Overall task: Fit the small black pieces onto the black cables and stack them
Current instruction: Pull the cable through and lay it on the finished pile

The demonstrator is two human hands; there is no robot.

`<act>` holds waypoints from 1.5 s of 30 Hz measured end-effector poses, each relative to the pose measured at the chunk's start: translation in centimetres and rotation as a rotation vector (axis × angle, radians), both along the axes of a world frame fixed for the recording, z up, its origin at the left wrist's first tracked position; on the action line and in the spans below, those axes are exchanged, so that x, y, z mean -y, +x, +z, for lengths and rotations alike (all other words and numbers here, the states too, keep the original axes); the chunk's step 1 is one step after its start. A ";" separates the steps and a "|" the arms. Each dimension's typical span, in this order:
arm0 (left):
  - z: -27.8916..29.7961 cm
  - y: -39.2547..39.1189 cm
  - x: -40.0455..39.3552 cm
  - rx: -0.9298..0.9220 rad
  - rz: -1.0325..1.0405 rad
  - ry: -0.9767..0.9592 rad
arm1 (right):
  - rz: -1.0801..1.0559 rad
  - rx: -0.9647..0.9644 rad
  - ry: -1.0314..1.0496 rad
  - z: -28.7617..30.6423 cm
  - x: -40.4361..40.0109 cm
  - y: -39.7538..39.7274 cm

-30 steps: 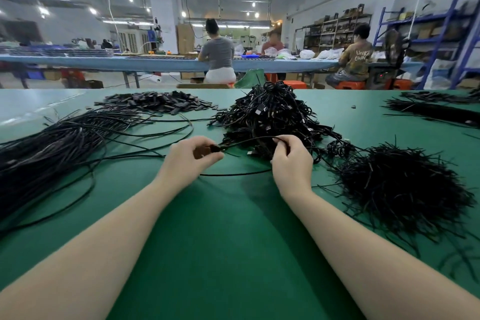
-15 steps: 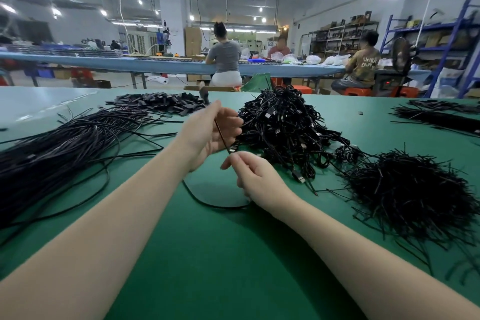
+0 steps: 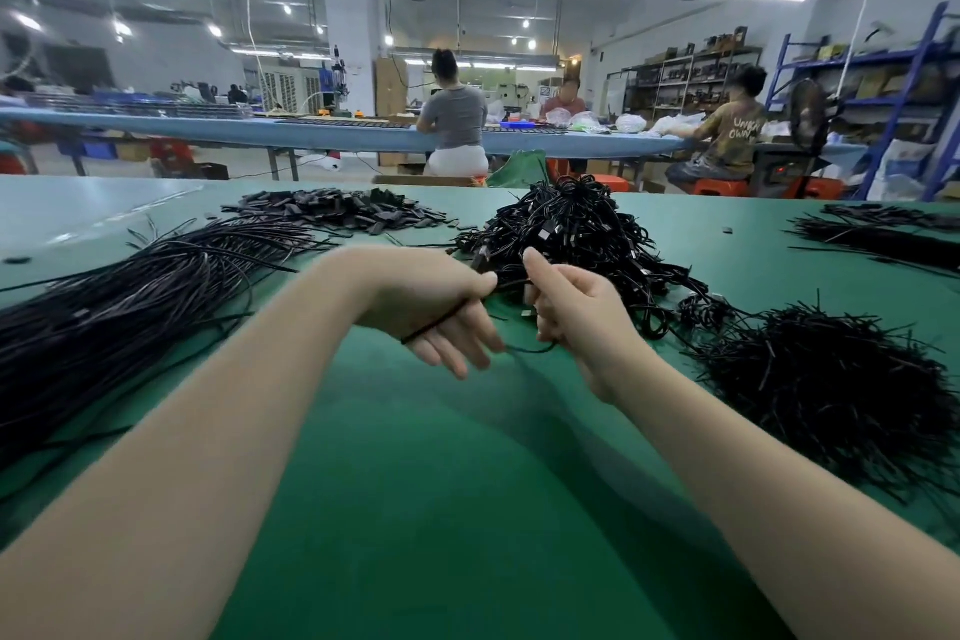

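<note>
Two hands work one thin black rubber-sheathed cable [image 3: 511, 283] at frame centre, above the green worktop [image 3: 467, 509].
Left hand [image 3: 436, 307] curls round it; right hand [image 3: 576, 307] pinches it. Keeping it taut should help before adding it to the tangled finished heap [image 3: 576, 234].

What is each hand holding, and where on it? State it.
Both hold one black cable: left hand grips a stretch across its palm, right hand pinches it farther along.

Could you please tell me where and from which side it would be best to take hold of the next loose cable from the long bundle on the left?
Probably at a free tip of the long cable bundle, where strands fan out toward the small black pieces. Come from above with the left hand: there the ends lie apart on the green table, so one pinches out singly; mid-bundle they pack tight.
</note>
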State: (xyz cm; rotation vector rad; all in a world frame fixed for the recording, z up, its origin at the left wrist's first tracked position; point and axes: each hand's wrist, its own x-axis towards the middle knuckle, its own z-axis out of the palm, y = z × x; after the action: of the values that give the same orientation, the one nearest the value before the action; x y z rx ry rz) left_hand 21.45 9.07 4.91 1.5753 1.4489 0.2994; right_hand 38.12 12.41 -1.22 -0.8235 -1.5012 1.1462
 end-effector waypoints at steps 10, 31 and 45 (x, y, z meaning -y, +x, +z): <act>3.9 -4.0 0.9 1.233 0.170 0.396 | 0.157 0.417 -0.014 -1.2 0.9 -0.5; 0.2 -0.7 -0.1 0.235 -0.019 0.091 | -0.286 0.395 0.278 1.8 0.1 0.0; -0.3 0.6 -1.2 1.172 0.345 0.225 | 0.091 0.382 0.069 -1.7 0.7 -0.5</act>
State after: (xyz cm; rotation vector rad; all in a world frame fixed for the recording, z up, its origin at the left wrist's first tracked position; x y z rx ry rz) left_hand 22.09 10.30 4.65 0.9421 0.7207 1.3584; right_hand 37.65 11.72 -2.94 -0.9738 -1.8982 1.0346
